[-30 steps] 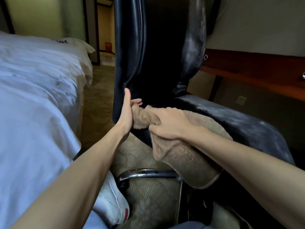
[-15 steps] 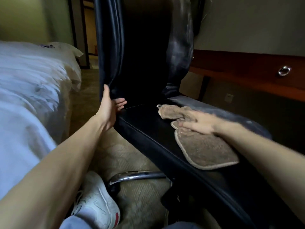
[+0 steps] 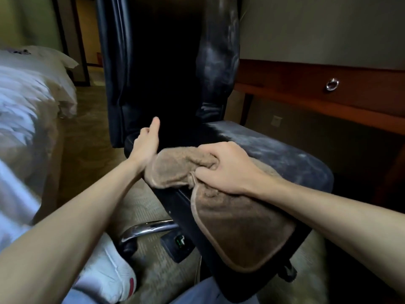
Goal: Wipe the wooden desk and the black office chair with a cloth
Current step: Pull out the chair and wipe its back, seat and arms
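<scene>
Cloth: soft, light, floppy, bunches easily. Best held by a gathered fold, as the right hand does now, clenched round a wad. It lies on the chair seat's near edge, half hanging over. Left hand is at the seat's rear corner, thumb up; grip unclear. Vs 0.5 s ago: right hand lay flat on the cloth mid-seat; now it's dragged to the edge & bunched.

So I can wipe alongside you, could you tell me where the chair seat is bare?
Bare: the dusty right of the seat, between the cloth and its far edge, and the strip before the backrest. Crowded: front left, around left hand and right hand.
</scene>
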